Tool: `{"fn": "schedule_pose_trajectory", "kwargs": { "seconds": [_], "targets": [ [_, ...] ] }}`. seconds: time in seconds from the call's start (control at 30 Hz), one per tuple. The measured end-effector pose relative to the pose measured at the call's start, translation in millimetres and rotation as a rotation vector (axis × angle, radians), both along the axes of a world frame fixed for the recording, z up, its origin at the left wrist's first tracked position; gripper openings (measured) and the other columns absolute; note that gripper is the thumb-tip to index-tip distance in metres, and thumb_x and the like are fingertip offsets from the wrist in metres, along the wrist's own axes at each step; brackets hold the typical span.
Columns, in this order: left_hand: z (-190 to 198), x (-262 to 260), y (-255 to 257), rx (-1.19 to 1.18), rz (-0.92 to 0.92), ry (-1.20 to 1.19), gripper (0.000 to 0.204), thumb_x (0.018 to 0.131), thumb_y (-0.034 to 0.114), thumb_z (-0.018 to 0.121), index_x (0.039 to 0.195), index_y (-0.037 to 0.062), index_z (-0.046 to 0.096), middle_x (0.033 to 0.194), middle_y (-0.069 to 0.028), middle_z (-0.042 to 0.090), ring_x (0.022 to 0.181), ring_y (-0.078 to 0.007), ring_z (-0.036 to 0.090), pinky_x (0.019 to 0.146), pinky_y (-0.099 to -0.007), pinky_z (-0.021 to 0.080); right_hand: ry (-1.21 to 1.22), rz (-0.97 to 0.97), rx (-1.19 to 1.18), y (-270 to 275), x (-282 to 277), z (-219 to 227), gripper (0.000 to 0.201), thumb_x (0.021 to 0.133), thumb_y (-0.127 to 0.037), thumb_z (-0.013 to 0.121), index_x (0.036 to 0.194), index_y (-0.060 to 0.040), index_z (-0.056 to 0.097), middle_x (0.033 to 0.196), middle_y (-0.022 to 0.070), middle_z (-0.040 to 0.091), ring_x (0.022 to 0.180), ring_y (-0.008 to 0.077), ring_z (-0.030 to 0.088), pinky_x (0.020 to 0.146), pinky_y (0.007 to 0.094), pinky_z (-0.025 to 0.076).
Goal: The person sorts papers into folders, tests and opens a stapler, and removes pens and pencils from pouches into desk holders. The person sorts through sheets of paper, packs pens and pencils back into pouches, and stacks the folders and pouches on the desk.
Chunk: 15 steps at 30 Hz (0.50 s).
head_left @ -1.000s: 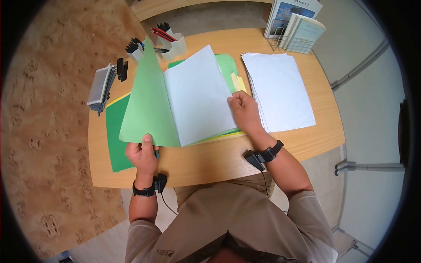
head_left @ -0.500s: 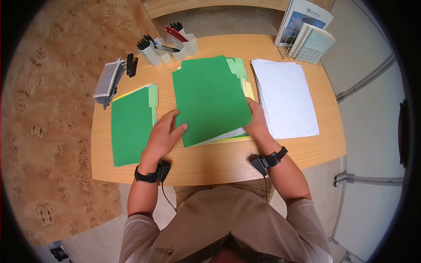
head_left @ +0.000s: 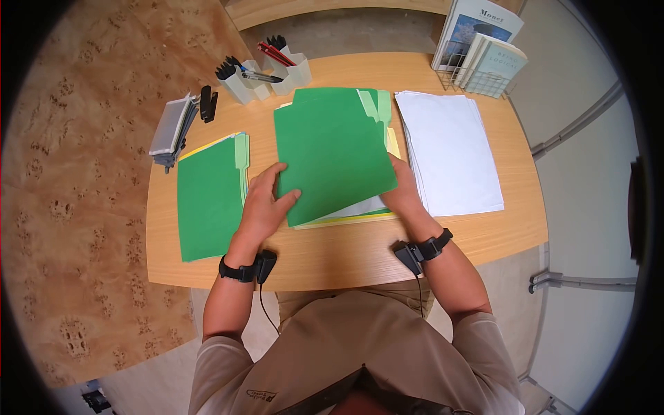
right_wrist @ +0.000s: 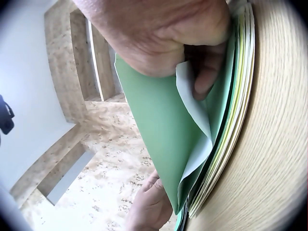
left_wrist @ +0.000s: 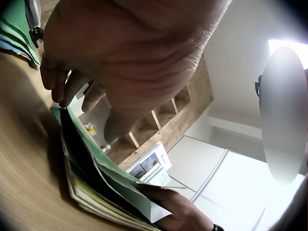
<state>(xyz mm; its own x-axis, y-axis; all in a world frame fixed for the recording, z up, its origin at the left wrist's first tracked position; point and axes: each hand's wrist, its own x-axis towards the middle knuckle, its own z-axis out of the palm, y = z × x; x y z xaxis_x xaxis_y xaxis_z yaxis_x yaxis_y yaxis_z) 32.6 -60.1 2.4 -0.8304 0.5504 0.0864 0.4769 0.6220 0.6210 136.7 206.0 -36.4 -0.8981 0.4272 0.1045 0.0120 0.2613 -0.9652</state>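
A green file folder [head_left: 335,155] lies at a slant over a stack of folders, with a white sheet [right_wrist: 198,159] inside it. My right hand [head_left: 403,188] grips the folder's lower right corner; in the right wrist view, curled fingers reach in by the sheet. At the folder's left edge is my left hand [head_left: 266,204], fingertips touching the edge and thumb lying near its face. The left wrist view shows those fingers [left_wrist: 74,89] loosely extended at the fold. Yellow and green folder edges [right_wrist: 236,122] show below in the stack.
Another green folder pile [head_left: 211,197] lies to the left, and a stack of white paper [head_left: 453,155] to the right. Pen holders [head_left: 245,88], a black stapler [head_left: 207,104], grey pouches [head_left: 171,128] and a wire book rack [head_left: 477,79] stand along the far side of the desk.
The folder's cover, held up by my left hand a second ago, has swung over to the right and covers the white sheet. My left hand has let go and moved to the folder's left edge.
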Motion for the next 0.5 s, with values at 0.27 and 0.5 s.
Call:
{"fn": "schedule_pose_trajectory", "kwargs": {
  "seconds": [0.27, 0.5],
  "targets": [
    [-5, -6, 11, 0.622, 0.029, -0.75, 0.027, 0.103, 0.008, 0.057, 0.128, -0.0028, 0.059, 0.099, -0.0003, 0.068, 0.086, -0.0071, 0.061, 0.082, -0.0233, 0.05, -0.065, -0.017, 0.392, 6, -2, -16, 0.021, 0.095, -0.016, 0.063, 0.112, -0.0037, 0.067, 0.096, 0.0265, 0.07, 0.093, 0.0468, 0.067, 0.076, 0.0457, 0.056],
    [-26, -15, -23, 0.379, 0.197, -0.095, 0.027, 0.102, 0.015, 0.055, 0.122, -0.0019, 0.059, 0.081, -0.0059, 0.06, 0.07, -0.0162, 0.053, 0.066, -0.033, 0.046, -0.058, 0.028, -0.262, 1, 1, -7, 0.022, 0.102, -0.017, 0.062, 0.112, 0.0022, 0.064, 0.081, 0.003, 0.066, 0.066, 0.0096, 0.061, 0.057, 0.0273, 0.049]
  ]
}}
